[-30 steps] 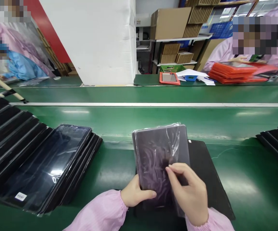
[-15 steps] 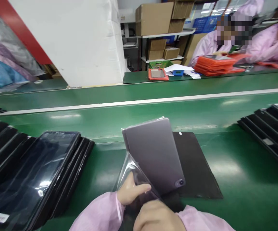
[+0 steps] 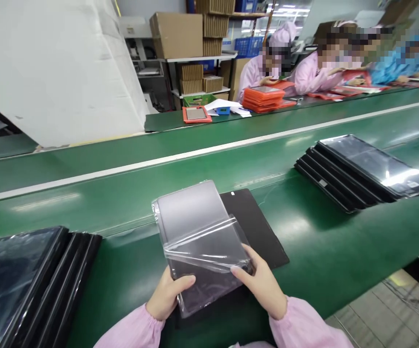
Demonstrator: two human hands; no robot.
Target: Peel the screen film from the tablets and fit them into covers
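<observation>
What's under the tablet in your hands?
A black mat lies on the green bench; mostly its right part shows. The tablet, its clear bag, the left hand and right hand cover the rest.

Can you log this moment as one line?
left hand: holds grey flat tablet partly in clear plastic bag | right hand: holds its other side | beneath: black flat mat

A long green belt surface [image 3: 340, 251] runs across the room, a white stripe [image 3: 195, 153] along its middle and pale glare from overhead lights [image 3: 285, 8] on its sheen. Behind it stand a broad white pillar [image 3: 57, 67] and a metal shelf rack [image 3: 195, 60] bearing cardboard boxes [image 3: 173, 29]. Grey floor tiles [image 3: 394, 309] show at lower right.
</observation>
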